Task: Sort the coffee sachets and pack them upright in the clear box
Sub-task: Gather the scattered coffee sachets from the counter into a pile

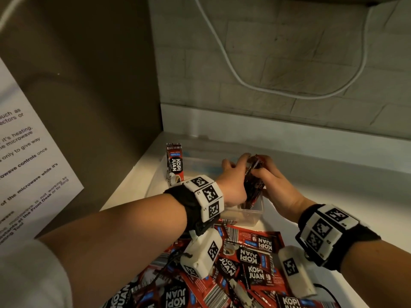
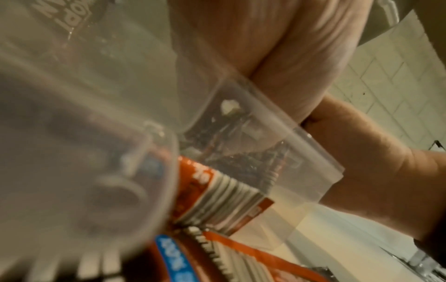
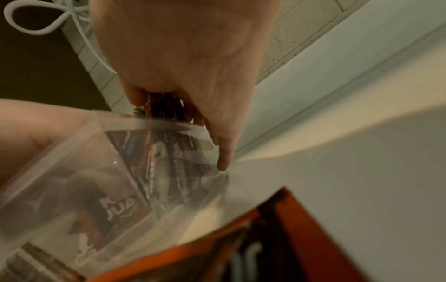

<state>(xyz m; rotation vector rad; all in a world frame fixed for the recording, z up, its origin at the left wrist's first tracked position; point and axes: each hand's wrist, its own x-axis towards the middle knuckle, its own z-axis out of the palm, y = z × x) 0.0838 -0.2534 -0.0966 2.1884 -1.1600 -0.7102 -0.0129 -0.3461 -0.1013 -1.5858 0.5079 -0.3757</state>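
Note:
A bundle of red-and-black coffee sachets (image 1: pixel 253 185) stands upright in the small clear box (image 1: pixel 246 215) on the white counter. My left hand (image 1: pixel 233 176) grips the bundle from the left, fingers over its top. From the right, my right hand (image 1: pixel 273 183) pinches the same bundle. In the right wrist view the right hand (image 3: pixel 183 57) holds the sachet tops (image 3: pixel 164 103) above the box rim (image 3: pixel 144 124), little finger pointing down outside the wall. The left wrist view shows the box corner (image 2: pixel 272 122) with sachets (image 2: pixel 241 158) inside. Loose sachets (image 1: pixel 251 258) lie heaped in front.
One sachet (image 1: pixel 175 162) stands upright at the far left, beside a faint clear plastic piece (image 1: pixel 200 163). A brown panel with a printed notice (image 1: pixel 26 165) closes the left side. A tiled wall with a white cable (image 1: pixel 244 81) runs behind. Bare white counter (image 1: pixel 333 192) lies to the right.

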